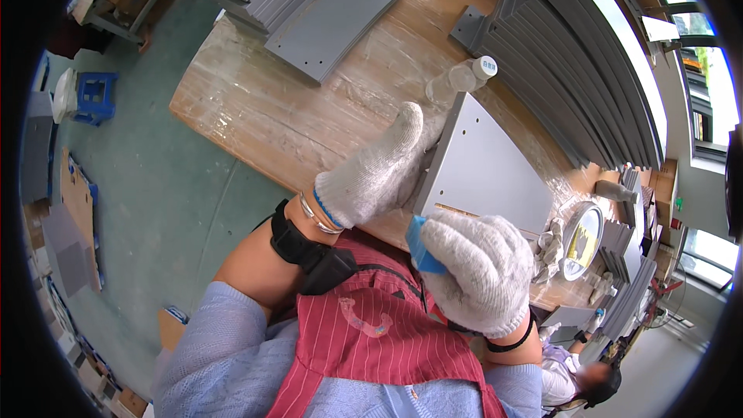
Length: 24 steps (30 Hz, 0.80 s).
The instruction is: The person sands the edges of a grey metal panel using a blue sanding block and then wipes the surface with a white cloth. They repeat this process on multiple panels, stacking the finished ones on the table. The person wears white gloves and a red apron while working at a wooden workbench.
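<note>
A flat grey panel (487,170) with small holes slants in front of me, its pale tan strip near the lower edge. My left hand (375,170), in a knitted white glove, supports its left side; the thumb points up and the fingers are partly hidden by the panel. In my gloved right hand (480,271) is a small folded blue piece (422,245), pinched close to the panel's near corner. Behind the panel, a clear bottle (457,81) with a white cap lies tilted on the plastic-covered table (309,120).
Stacked grey panels (565,70) fill the right back, with others (348,8) at the far left of the table. A round white tub (582,240) stands right, near crumpled gloves (549,244). Another person (569,368) works at lower right. A blue stool (95,98) stands on the floor.
</note>
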Motion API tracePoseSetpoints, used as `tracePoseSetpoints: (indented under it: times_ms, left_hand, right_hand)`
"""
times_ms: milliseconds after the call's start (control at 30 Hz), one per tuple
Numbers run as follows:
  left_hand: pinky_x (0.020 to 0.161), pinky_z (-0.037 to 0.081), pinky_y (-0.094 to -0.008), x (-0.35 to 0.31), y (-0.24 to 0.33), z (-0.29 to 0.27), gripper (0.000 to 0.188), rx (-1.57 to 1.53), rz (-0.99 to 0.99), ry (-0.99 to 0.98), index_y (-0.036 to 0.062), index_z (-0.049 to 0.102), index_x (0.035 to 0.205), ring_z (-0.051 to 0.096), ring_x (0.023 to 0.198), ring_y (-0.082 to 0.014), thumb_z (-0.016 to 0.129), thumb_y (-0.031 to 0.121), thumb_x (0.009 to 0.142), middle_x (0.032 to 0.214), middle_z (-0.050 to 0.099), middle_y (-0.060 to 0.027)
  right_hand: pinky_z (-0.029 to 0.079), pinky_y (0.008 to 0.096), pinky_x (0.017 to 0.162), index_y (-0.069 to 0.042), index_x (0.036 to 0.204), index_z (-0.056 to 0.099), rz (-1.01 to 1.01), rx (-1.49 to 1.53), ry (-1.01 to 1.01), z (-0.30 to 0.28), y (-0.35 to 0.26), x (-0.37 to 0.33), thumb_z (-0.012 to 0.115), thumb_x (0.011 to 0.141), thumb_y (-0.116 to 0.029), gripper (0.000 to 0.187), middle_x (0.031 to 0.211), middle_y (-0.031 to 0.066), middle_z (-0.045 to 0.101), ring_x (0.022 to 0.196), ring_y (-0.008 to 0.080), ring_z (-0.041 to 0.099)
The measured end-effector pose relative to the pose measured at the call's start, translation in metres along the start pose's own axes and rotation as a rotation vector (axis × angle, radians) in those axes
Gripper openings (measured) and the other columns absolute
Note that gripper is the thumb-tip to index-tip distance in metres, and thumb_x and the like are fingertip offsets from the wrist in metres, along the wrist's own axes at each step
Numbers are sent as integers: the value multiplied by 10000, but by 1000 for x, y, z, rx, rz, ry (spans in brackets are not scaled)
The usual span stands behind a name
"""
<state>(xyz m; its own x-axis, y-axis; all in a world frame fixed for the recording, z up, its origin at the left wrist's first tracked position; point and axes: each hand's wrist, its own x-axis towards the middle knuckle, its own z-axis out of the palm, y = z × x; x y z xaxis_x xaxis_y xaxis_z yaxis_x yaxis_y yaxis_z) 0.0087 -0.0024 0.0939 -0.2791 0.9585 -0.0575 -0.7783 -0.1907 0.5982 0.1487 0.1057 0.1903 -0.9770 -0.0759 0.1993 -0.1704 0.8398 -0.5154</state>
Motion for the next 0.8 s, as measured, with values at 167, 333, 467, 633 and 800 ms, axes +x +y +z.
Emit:
tracePoseSetpoints:
  times_ms: [167, 333, 467, 633, 800]
  left_hand:
    - [1098, 414, -364, 4, -1, -12, 889, 17, -30, 79, -18, 359, 1505, 511, 1302, -236, 500, 662, 951, 1432, 512, -157]
    - [874, 526, -309, 8, -1, -9, 431, 465, -141, 326, -36, 629, 1241, 649, 972, -141, 752, 190, 896, 1080, 710, -78]
    - [922, 521, -302, -5, -5, -4, 432, 424, -53, 318, -32, 610, 1278, 639, 1017, -132, 726, 121, 891, 1132, 695, -77]
    - [946, 516, -299, -22, 1, -5, 513, 469, -20, 302, -41, 542, 1368, 618, 1077, -133, 717, 121, 913, 1202, 668, -78]
    - [931, 512, -284, -33, 11, 1, 528, 496, -7, 271, -41, 532, 1384, 596, 1062, -105, 717, 133, 921, 1193, 664, -62]
  right_hand:
    - [559, 368, 766, -65, 1122, 683, 135, 151, 208, -8, 4, -23, 830, 653, -53, 491, 1023, 137, 730, 892, 295, 709]
    - [549, 354, 927, -8, 1247, 634, 412, 314, 757, -3, 22, -19, 841, 737, 38, 552, 1189, 122, 678, 1073, 229, 673]
    - [544, 338, 940, -7, 1283, 625, 394, 321, 813, 3, 43, 5, 827, 757, 51, 567, 1238, 115, 652, 1111, 228, 654]
    - [559, 271, 780, -36, 1263, 655, 394, 354, 709, 14, 37, 31, 797, 775, 22, 511, 1167, 81, 687, 967, 155, 670]
    - [562, 274, 734, -35, 1243, 662, 269, 235, 597, 22, 25, 51, 808, 764, -21, 501, 1058, 105, 706, 839, 163, 684]
